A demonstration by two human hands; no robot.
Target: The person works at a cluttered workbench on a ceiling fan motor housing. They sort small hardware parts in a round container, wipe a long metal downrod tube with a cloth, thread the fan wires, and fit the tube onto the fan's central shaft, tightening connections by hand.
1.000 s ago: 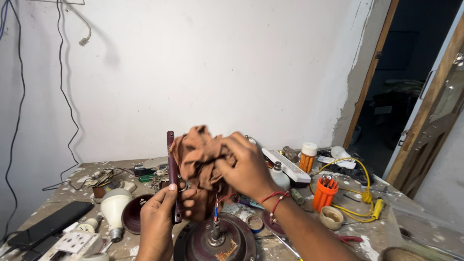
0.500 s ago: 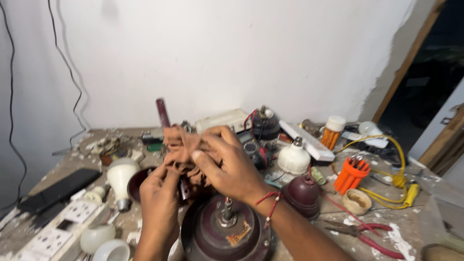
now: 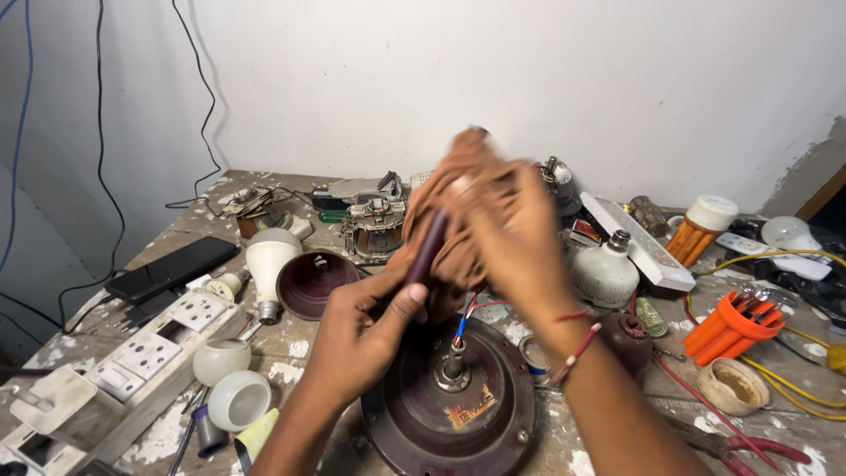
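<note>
My left hand (image 3: pixel 361 330) grips a dark maroon rod-like part (image 3: pixel 429 247) and holds it upright over a maroon round fan motor housing (image 3: pixel 441 414). My right hand (image 3: pixel 515 238) presses a crumpled brown cloth (image 3: pixel 458 185) around the top of that rod; the motion is blurred. Red, blue and white wires (image 3: pixel 464 319) rise from the motor's centre shaft (image 3: pixel 453 370) just below both hands. A red thread band circles my right wrist.
A maroon dome cover (image 3: pixel 310 282) and white bulbs (image 3: pixel 264 264) lie to the left, with a white socket strip (image 3: pixel 132 366) and black phone (image 3: pixel 172 269). An orange screwdriver set (image 3: pixel 736 322), tape roll (image 3: pixel 731 385), red pliers (image 3: pixel 749 441) and white bulb (image 3: pixel 604 273) sit to the right.
The view has tilted down and moved closer to the bench. Both hands stayed together on the rod while the cloth slid up along it.
</note>
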